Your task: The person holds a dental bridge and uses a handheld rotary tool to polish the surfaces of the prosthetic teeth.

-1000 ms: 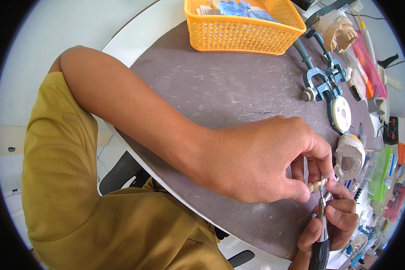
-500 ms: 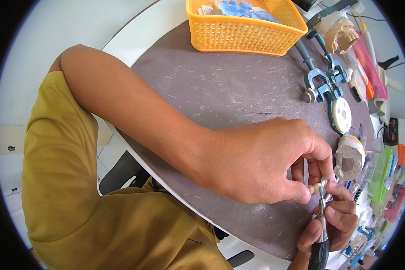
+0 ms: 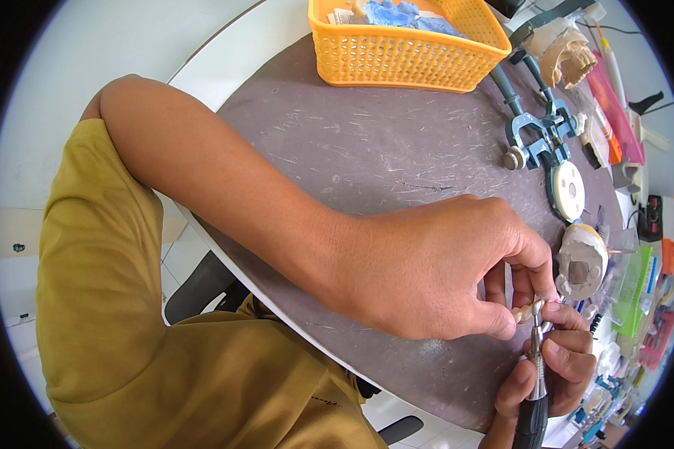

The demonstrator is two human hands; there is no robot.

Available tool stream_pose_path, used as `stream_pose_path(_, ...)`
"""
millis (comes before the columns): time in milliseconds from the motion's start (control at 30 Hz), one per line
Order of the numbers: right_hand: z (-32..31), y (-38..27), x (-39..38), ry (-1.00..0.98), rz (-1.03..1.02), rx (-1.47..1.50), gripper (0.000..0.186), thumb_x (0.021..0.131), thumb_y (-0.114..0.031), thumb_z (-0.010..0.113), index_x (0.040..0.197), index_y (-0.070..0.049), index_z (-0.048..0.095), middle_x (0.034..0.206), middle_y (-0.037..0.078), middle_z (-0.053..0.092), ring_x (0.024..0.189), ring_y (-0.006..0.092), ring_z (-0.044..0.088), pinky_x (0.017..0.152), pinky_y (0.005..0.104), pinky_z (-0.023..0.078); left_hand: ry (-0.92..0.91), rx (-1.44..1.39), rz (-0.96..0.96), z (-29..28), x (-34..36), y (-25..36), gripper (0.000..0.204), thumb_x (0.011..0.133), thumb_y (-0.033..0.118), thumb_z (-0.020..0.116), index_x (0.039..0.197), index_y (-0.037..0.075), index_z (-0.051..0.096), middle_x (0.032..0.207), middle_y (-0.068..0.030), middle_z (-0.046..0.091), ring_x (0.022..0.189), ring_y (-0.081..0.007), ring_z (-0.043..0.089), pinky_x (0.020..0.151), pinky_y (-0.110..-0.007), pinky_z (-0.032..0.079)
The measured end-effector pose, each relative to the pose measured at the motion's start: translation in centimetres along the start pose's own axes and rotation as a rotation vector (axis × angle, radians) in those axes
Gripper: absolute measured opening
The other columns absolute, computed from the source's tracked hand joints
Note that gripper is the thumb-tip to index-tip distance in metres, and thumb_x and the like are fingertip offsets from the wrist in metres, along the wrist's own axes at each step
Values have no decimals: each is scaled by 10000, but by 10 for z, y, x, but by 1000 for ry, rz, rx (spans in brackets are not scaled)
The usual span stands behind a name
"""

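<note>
My left hand [image 3: 427, 269] reaches across from the left, its thumb and fingers pinching a small row of cream tooth crowns [image 3: 525, 312]. At lower right, my right hand [image 3: 571, 365] is closed around a rotary handpiece [image 3: 532, 419] with a black grip and a silver nose. The handpiece points up, and its tip is at the crowns, seemingly touching them. Fingertips of both hands meet there and partly hide the crowns. Beyond the fingers lies a pale plaster dental model [image 3: 583, 262].
A yellow basket [image 3: 408, 60] with blue impression pieces stands at the back of the grey tabletop [image 3: 337, 142]. A teal articulator [image 3: 543, 131] lies at right, near another plaster cast [image 3: 569, 60]. Pink trays, a green packet [image 3: 634, 292] and small tools crowd the right edge.
The handpiece has shifted and tilted very slightly against the crowns, along with the right fingers. My left hand keeps its place.
</note>
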State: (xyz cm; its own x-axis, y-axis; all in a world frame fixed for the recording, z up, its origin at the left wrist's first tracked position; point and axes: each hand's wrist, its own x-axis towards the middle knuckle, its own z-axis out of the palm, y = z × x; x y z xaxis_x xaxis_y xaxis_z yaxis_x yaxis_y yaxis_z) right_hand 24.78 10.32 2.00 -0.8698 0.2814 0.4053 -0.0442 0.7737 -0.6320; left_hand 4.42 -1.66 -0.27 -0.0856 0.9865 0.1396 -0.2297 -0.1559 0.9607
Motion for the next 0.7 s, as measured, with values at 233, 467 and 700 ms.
stream_pose_path(233,7,1,0,70,-6,6,312,902,-335,645,982,-96,461,822,79,493,1021,290,559,920,435,462,-3,-7,4,0,1,-2,214,765,38,686,946,-69,643,757,-110,648,717,-149,612,671,-282,505)
stream_pose_path(467,8,2,-2,99,8,64,310,894,-332,652,984,-98,470,818,82,489,1037,293,567,918,433,477,3,-22,12,0,1,-4,220,761,46,688,947,-65,645,754,-110,649,716,-153,615,670,-286,505)
stream_pose_path(700,7,-2,0,81,14,-4,294,900,-318,640,997,-95,475,831,88,494,1032,292,569,925,442,473,11,-7,10,0,0,-3,232,758,55,692,949,-66,643,742,-109,647,711,-154,619,662,-289,507)
